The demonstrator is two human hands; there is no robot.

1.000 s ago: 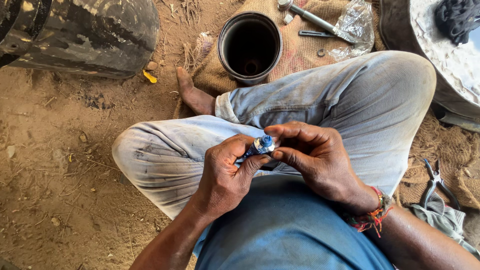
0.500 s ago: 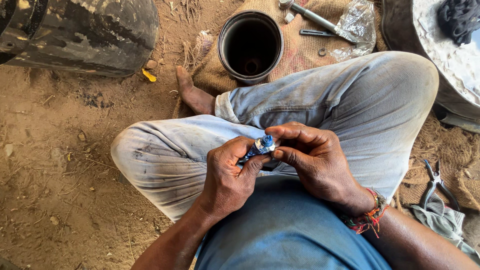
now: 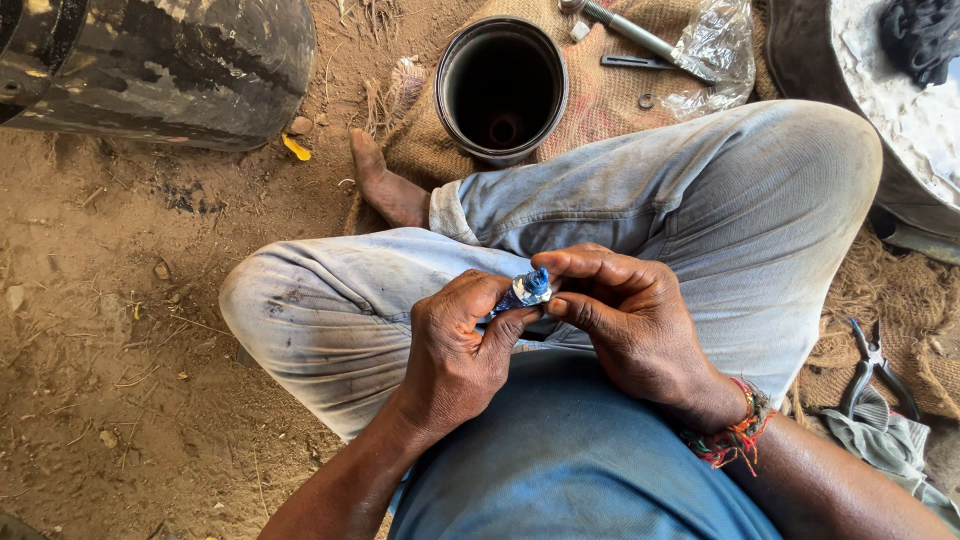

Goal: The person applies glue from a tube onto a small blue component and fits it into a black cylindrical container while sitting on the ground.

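Tube (image 3: 524,291), small, blue and silver, crumpled, is held over the lap between both hands. The left hand (image 3: 455,355) is closed around its body, thumb pressed along the side. The right hand (image 3: 625,320) is pinched on the blue cap end, fingertips (image 3: 553,265) set at the nozzle; whether the cap is being turned or only steadied cannot be told.

The person is seated cross-legged on bare dirt, in pale worn jeans (image 3: 680,200), one bare foot (image 3: 385,185) showing ahead of the knees. Coloured thread bands (image 3: 735,435) are worn on the right wrist.

Ahead of the knees a dark open metal cylinder (image 3: 502,88) stands upright on a burlap sack (image 3: 610,95). A long steel tool (image 3: 630,30), a small flat piece and a crumpled clear plastic bag (image 3: 715,50) lie on the same sack. Pliers (image 3: 870,370) rest on cloth at the right. A dark rounded tank-like body (image 3: 150,60) lies at upper left.

Risks, as judged: the tube is already much squeezed, so a firm left-hand grip with the cap loosened could force the contents out over the fingers or jeans. A small cap, if it slipped from the pinch, would likely be lost in the loose dirt and litter. Grit on the hands could be carried into the nozzle.
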